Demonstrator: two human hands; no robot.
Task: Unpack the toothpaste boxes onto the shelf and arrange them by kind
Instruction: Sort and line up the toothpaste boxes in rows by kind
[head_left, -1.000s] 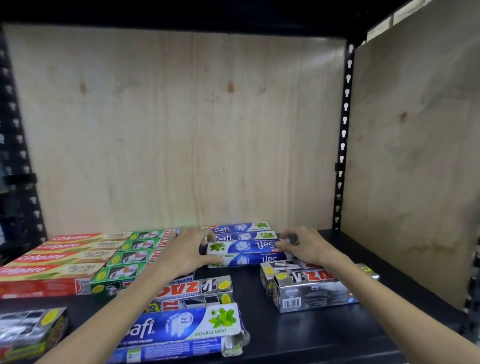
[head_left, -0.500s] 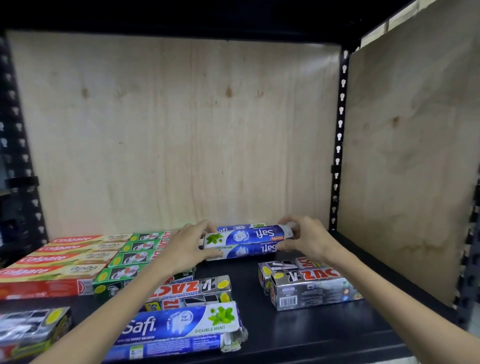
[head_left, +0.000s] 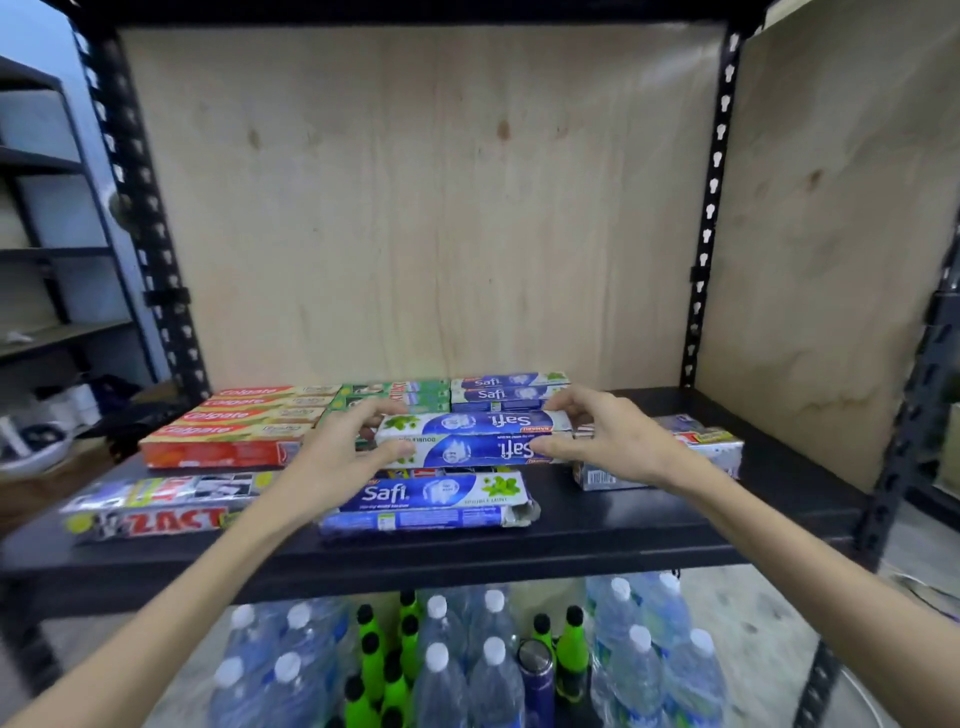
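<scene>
Hands come in from both sides in the head view: the left hand (head_left: 345, 449) pinches one end and the right hand (head_left: 602, 434) the other end of two blue toothpaste boxes (head_left: 470, 439) held together as a pair, raised just above the black shelf (head_left: 597, 540), in front of the blue stack (head_left: 506, 389) at the back.

At the back of the shelf the sorting looks well along. Red boxes (head_left: 234, 423) lie in a neat row on the left, green boxes (head_left: 400, 395) sit beside them, and the blue stack comes next.

Near the front edge more is left. A further blue box (head_left: 431, 501) with a crushed end lies alone, black and silver boxes (head_left: 161, 506) lie loose on the left, and a similar pair (head_left: 696, 447) lies behind the right hand; these halves are well apart and probably need to be joined.

Below the shelf stand water bottles (head_left: 467, 665) and green bottles (head_left: 395, 675). No carton to unpack from is visible, so how many boxes remain cannot be told.
</scene>
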